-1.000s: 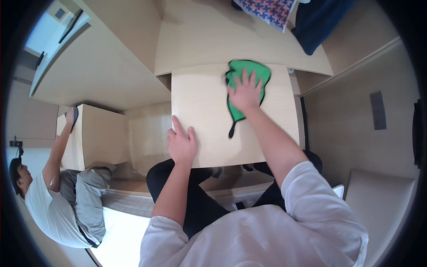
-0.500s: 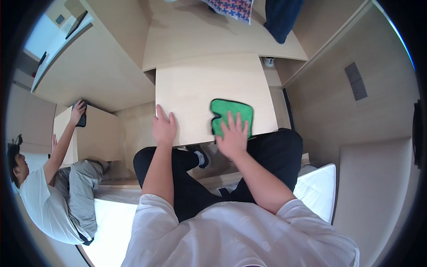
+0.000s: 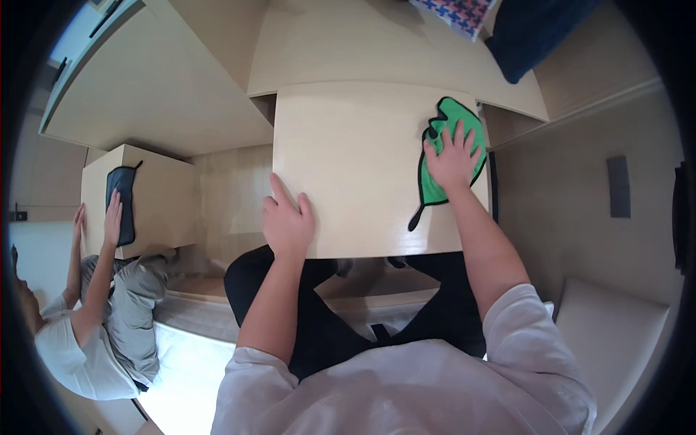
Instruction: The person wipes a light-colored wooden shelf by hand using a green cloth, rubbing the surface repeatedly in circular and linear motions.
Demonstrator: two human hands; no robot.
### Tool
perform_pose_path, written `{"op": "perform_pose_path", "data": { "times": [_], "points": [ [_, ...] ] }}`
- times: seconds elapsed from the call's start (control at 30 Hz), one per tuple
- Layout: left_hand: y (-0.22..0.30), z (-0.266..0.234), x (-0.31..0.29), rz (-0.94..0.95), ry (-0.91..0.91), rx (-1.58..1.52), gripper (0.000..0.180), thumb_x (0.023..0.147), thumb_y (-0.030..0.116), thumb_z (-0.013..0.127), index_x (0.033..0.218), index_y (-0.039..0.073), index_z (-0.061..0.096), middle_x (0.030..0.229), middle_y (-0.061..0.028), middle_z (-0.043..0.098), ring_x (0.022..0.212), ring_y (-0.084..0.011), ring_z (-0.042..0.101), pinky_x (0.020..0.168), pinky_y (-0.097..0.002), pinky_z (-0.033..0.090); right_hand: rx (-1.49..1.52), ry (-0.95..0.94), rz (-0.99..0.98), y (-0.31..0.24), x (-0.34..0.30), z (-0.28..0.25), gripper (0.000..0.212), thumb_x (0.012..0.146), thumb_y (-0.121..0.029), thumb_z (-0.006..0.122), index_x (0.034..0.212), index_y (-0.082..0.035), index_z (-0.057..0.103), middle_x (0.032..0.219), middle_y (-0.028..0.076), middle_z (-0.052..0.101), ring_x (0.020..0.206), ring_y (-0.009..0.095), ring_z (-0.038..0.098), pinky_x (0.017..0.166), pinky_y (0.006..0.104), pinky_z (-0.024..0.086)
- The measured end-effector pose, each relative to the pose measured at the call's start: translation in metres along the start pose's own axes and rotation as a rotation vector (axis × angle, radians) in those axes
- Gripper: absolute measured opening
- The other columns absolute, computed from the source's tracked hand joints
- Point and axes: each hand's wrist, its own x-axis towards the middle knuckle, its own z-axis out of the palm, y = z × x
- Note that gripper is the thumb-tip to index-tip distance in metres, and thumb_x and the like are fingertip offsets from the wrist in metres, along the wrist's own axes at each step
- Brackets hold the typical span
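Note:
A green cloth [image 3: 435, 190] with black edging lies partly bunched on the right side of the pale wooden tabletop [image 3: 355, 159]. On top of it my right hand [image 3: 455, 161] presses flat, its fingers spread. The cloth's black loop trails toward the near edge. At the tabletop's left edge rests my left hand [image 3: 287, 221], fingers apart and holding nothing. Its index finger points along that edge.
At the left, a person [image 3: 87, 326] in a white top presses a dark cloth [image 3: 125, 221] on a wooden box [image 3: 163, 196]. A patterned fabric [image 3: 460, 13] and dark blue fabric [image 3: 529, 36] lie beyond the tabletop. A wall socket panel [image 3: 618, 187] is at the right.
My right hand and the green cloth have moved to the far right across the tabletop, and the cloth has bunched. My left hand stays at the left edge. The view has shifted.

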Motion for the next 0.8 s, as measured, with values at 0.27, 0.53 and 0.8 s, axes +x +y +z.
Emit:
{"op": "perform_pose_path", "data": {
  "times": [0.27,0.53,0.8],
  "points": [
    [0.004,-0.01,-0.001,-0.005,-0.083,0.006,0.084,0.103,0.041,0.06,0.169,0.003,0.026,0.118,-0.026,0.059,0.104,-0.0447,0.064,0.085,-0.0541,0.058,0.008,-0.028,-0.037,-0.091,0.087,-0.008,0.082,0.104,-0.067,0.04,0.172,-0.021,0.035,0.182,0.015,0.016,0.167,0.045,0.008,0.131,0.0676,0.008],
    [0.009,-0.005,-0.003,-0.023,-0.098,-0.038,0.082,0.105,0.044,0.057,0.17,0.004,0.025,0.12,-0.0274,0.061,0.105,-0.0458,0.065,0.088,-0.0554,0.057,0.031,-0.071,-0.551,-0.176,-0.055,-0.012,0.081,0.102,-0.061,0.054,0.17,-0.021,0.038,0.181,0.014,0.02,0.167,0.044,0.012,0.132,0.0666,0.01],
    [-0.036,0.029,0.03,0.026,0.38,-0.405,0.075,0.11,0.04,0.054,0.166,-0.004,0.029,0.144,-0.0381,0.052,0.131,-0.056,0.053,0.113,-0.059,0.043,0.326,-0.001,-0.668,-0.095,-0.205,0.009,0.08,0.09,-0.042,0.076,0.162,-0.018,0.051,0.179,0.014,0.025,0.166,0.041,0.017,0.133,0.0623,0.016]
  ]
}}
